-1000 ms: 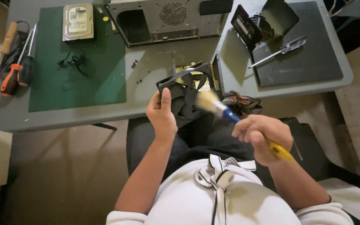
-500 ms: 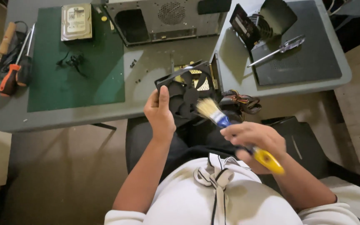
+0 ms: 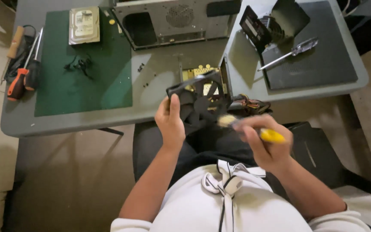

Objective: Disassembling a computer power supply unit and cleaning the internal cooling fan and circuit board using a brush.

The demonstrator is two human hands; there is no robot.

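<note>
My left hand [image 3: 171,121] holds a black square computer fan [image 3: 199,101] by its left edge, above my lap in front of the grey table [image 3: 86,122]. A paintbrush [image 3: 254,130] with pale bristles and a yellow handle is gripped in my right hand [image 3: 266,144]. Its bristles touch the fan's lower right side. Part of the handle is hidden by my fingers.
On the table lie a green mat [image 3: 82,81], a hard drive [image 3: 83,25], screwdrivers [image 3: 24,68] at the left, an open computer case [image 3: 172,19], a small circuit board [image 3: 202,75] and a dark mat [image 3: 318,60] with a screwdriver [image 3: 288,53]. A black chair [image 3: 323,150] is under me.
My right hand has swung the brush leftwards and inwards, from pointing up at the fan's top to brushing its lower right. The left hand has kept the fan nearly still.
</note>
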